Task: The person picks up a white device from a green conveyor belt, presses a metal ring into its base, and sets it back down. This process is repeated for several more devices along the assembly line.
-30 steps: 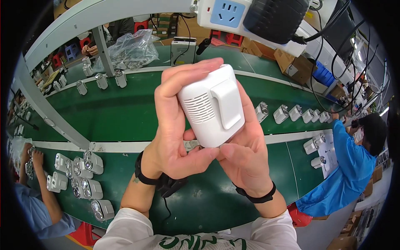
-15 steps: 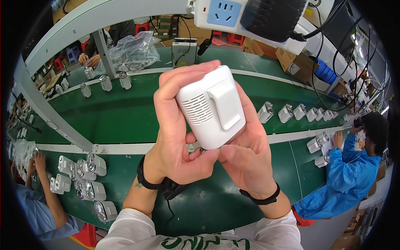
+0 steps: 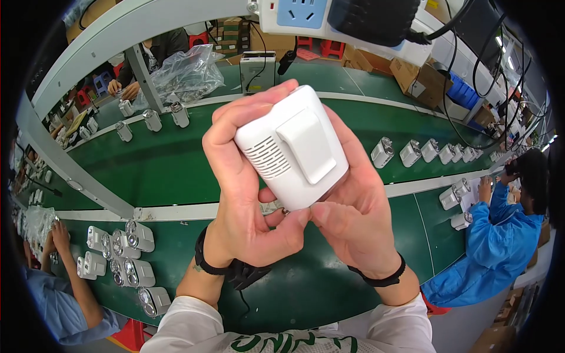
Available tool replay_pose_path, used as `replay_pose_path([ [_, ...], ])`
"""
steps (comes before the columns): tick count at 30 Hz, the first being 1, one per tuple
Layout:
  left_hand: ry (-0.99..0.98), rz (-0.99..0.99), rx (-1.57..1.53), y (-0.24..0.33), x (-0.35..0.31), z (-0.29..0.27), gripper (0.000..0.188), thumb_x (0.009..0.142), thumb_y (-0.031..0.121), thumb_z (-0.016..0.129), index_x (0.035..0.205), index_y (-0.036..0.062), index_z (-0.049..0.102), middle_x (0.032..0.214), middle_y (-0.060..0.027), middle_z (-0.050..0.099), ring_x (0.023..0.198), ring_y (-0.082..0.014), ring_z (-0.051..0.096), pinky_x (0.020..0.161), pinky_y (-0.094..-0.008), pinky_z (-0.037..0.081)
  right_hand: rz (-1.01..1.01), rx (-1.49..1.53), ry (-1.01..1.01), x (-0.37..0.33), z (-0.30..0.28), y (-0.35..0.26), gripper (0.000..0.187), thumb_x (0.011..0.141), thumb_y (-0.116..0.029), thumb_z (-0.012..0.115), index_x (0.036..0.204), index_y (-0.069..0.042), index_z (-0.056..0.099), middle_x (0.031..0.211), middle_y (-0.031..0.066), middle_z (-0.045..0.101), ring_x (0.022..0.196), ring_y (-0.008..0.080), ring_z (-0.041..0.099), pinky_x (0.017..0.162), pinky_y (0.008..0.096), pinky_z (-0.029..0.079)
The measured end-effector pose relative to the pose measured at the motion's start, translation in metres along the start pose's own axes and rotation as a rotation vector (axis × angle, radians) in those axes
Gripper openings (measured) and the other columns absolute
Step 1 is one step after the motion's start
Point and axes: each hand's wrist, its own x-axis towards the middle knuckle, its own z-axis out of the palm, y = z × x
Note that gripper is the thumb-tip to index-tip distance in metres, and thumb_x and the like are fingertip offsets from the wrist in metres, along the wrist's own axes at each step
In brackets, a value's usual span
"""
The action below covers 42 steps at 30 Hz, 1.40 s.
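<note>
I hold a white plastic device (image 3: 312, 144) with rounded corners, a slotted vent and a raised clip-like panel on the side facing me. My left hand (image 3: 235, 176) wraps its left side, fingers over the top left edge. My right hand (image 3: 362, 215) cups it from the right and below. Both thumbs meet at its lower edge, the tips almost touching. A small shiny metal bit shows by the left fingers under that edge; I cannot make out what it is. The device's underside is hidden.
Several similar white units with round shiny fronts (image 3: 140, 235) stand on the green table at left. More units (image 3: 411, 153) line the green belt. A power strip (image 3: 365, 23) hangs overhead. Co-workers sit left and right, one in a blue smock (image 3: 500, 235); another person's hands are across the belt.
The device and both hands have shifted slightly; the device tilts a little more to the left. The whole view has turned a bit. The grip looks the same.
</note>
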Motion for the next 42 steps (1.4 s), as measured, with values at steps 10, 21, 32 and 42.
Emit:
replay_pose_path([
  [10,-0.013,-0.141,0.008,-0.015,0.003,-0.002,0.097,0.068,0.027,0.072,0.145,0.0047,0.017,0.146,-0.0199,0.034,0.134,-0.0288,0.042,0.106,-0.0376,0.041,0.078,-0.009,-0.009,0.016,-0.017,-0.004,0.085,0.082,0.011,0.053,0.156,-0.003,0.013,0.149,0.0124,0.038,0.132,0.0259,0.047,0.101,0.0409,0.050],
  [21,-0.126,-0.196,-0.292,-0.006,0.007,-0.022,0.100,0.064,0.006,0.070,0.147,0.0064,0.014,0.147,-0.0141,0.032,0.133,-0.0255,0.044,0.089,-0.0355,0.058,-0.082,-0.115,-0.152,0.013,-0.008,0.005,0.096,0.081,0.013,0.056,0.158,-0.011,0.004,0.154,0.0127,0.028,0.136,0.0282,0.043,0.102,0.0449,0.049],
  [32,-0.162,0.033,-0.220,-0.016,0.012,-0.024,0.101,0.059,0.007,0.074,0.146,0.0043,0.022,0.146,-0.0163,0.033,0.136,-0.0286,0.039,0.109,-0.0416,0.039,-0.285,-0.657,-0.118,0.012,-0.015,0.016,0.109,0.072,0.014,0.068,0.158,-0.011,0.007,0.154,0.0161,0.024,0.133,0.0302,0.044,0.095,0.0386,0.052],
  [42,-0.139,0.027,-0.201,-0.018,0.014,-0.020,0.103,0.057,0.011,0.077,0.146,0.0031,0.026,0.144,-0.0194,0.037,0.140,-0.0347,0.038,0.112,-0.0439,0.036,-0.819,-1.248,-0.057,0.029,-0.034,0.033,0.102,0.063,0.003,0.082,0.150,-0.009,0.030,0.153,0.0244,0.022,0.118,0.0412,0.056,0.082,0.0381,0.059],
])
